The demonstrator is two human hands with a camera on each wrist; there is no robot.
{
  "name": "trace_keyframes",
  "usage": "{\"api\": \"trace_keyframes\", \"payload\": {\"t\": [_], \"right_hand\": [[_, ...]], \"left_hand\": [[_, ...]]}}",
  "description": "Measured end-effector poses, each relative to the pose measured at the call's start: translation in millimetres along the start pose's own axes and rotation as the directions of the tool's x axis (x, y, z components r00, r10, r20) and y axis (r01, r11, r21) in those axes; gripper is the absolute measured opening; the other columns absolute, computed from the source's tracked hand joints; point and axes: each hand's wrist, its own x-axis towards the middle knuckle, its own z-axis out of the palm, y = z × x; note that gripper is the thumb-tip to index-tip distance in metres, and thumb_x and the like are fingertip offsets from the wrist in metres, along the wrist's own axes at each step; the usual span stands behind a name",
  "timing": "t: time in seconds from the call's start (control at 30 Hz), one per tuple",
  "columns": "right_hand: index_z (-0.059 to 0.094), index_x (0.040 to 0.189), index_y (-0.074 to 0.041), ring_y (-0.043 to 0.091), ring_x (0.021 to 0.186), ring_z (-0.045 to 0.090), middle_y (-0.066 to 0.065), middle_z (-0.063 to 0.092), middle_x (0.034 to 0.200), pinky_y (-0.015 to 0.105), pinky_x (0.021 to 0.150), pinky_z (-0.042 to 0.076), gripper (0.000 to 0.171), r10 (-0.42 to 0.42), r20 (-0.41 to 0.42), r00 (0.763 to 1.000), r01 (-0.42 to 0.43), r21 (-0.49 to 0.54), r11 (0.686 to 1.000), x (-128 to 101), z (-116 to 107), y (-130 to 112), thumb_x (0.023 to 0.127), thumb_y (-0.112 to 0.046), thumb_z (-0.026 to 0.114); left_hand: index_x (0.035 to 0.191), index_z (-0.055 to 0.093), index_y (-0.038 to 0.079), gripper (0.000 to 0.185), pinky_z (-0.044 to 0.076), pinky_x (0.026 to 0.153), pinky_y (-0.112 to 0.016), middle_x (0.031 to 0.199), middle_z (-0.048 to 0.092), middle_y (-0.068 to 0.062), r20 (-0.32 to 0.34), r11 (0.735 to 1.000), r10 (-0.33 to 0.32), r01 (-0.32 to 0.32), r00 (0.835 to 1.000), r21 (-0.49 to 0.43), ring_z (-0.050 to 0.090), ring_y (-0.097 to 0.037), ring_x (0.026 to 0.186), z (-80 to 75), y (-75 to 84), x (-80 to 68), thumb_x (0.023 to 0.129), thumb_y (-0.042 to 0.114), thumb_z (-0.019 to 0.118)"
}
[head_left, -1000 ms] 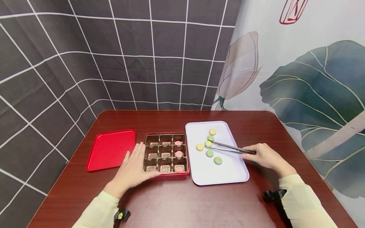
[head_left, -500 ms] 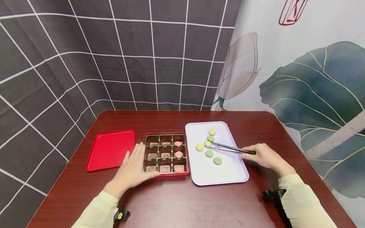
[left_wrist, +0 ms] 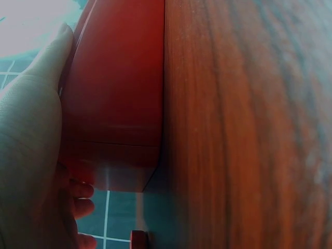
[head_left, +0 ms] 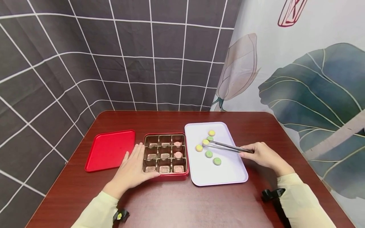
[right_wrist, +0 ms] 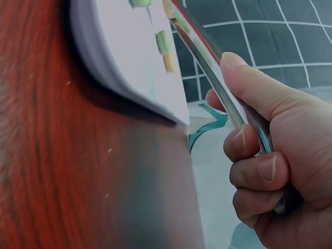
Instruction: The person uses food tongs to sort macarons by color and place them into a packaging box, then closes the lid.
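Note:
My right hand (head_left: 260,155) grips metal tongs (head_left: 228,147) over the white tray (head_left: 225,175). The tong tips hold a yellow macaron-like sweet (head_left: 205,142), which seems slightly raised. Around it on the tray lie two other yellow sweets (head_left: 199,148) and several green ones (head_left: 217,161). In the right wrist view, curled fingers (right_wrist: 259,171) wrap the tongs' handle. My left hand (head_left: 131,172) rests with straight fingers along the left and front sides of a red box (head_left: 174,178) with a brown divided insert. Pink sweets (head_left: 178,155) sit in its right-hand column.
A red lid-like tray (head_left: 109,150) lies on the table left of the box. The white tray stands close to the box's right side. Behind the reddish-brown table (head_left: 194,205) hang a dark checked cloth (head_left: 137,63) and a leaf-patterned curtain (head_left: 313,95).
The tong tips have closed on the yellow sweet and shifted it a little left and away from its spot beside the green one. My left hand stays on the box.

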Motion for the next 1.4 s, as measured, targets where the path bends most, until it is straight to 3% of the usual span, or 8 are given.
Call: {"api": "trace_keyframes", "payload": {"t": [0.4,0.7,1.07,1.23,1.4], "right_hand": [[0.074,0.111,-0.012,0.014,0.068,0.056,-0.005,0.072,0.088,0.025,0.058,0.046,0.032,-0.059,-0.011,0.998,0.06,0.015,0.998,15,-6,-27,0.082,-0.024,0.077],[0.075,0.106,-0.013,0.013,0.063,0.052,-0.006,0.066,0.076,0.024,0.051,0.041,0.041,-0.127,0.011,0.992,0.126,0.01,0.992,33,-7,-51,0.08,-0.045,0.075],[0.075,0.11,-0.019,0.012,0.063,0.053,-0.008,0.072,0.091,0.025,0.051,0.04,0.03,-0.193,0.051,0.98,0.192,0.009,0.981,58,6,-84,0.082,-0.032,0.076],[0.074,0.112,-0.016,0.01,0.064,0.053,-0.003,0.072,0.1,0.025,0.053,0.042,0.035,-0.238,0.075,0.968,0.238,0.014,0.971,69,13,-97,0.082,-0.034,0.076],[0.076,0.104,-0.017,0.009,0.07,0.055,-0.008,0.069,0.091,0.025,0.061,0.045,0.027,-0.304,0.126,0.944,0.305,0.011,0.952,82,19,-105,0.085,-0.036,0.073]], "left_hand": [[0.151,0.021,-0.001,0.124,0.015,0.112,-0.06,0.156,0.022,-0.018,-0.004,1.0,0.002,-0.002,1.0,0.0,0.015,-0.034,0.145,0.7,0.0,0.1,0.066,0.078,0.065],[0.151,0.022,-0.002,0.124,0.015,0.111,-0.061,0.156,0.022,-0.018,-0.011,1.0,0.006,-0.006,1.0,-0.004,0.015,-0.034,0.145,0.3,-0.5,-1.2,0.066,0.079,0.063],[0.15,0.023,-0.001,0.123,0.017,0.111,-0.061,0.156,0.024,-0.018,-0.024,1.0,0.004,-0.004,1.0,-0.007,0.018,-0.034,0.144,1.0,-0.5,-0.3,0.065,0.079,0.065],[0.151,0.022,0.0,0.123,0.016,0.111,-0.06,0.156,0.023,-0.017,-0.015,1.0,-0.001,0.001,1.0,-0.01,0.016,-0.034,0.145,0.0,0.3,-0.3,0.066,0.078,0.065],[0.151,0.022,0.0,0.123,0.016,0.111,-0.06,0.156,0.023,-0.018,-0.015,1.0,-0.002,0.002,1.0,-0.014,0.016,-0.034,0.145,-0.8,0.7,-0.5,0.066,0.078,0.065]]}}
